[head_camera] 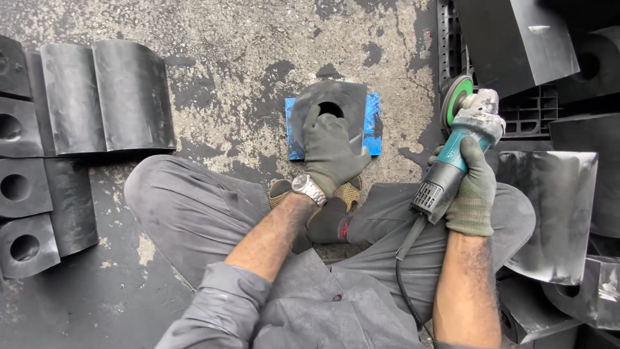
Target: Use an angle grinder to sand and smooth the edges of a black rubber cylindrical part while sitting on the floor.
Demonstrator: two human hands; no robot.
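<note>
Left hand [329,150], gloved, fingers spread flat on a black block [329,103] with a round hole, lying on a blue pad [372,123], right hand [475,190] wrapped around an angle grinder [462,139], black crate [526,113] holding more dark blocks [516,39].

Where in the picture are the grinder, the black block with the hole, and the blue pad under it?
angle grinder [452,169]: head view, on its teal body above the right hand.
black block [345,97]: head view, on its top face right of the hole.
blue pad [372,123]: head view, on its bare right edge.
</note>
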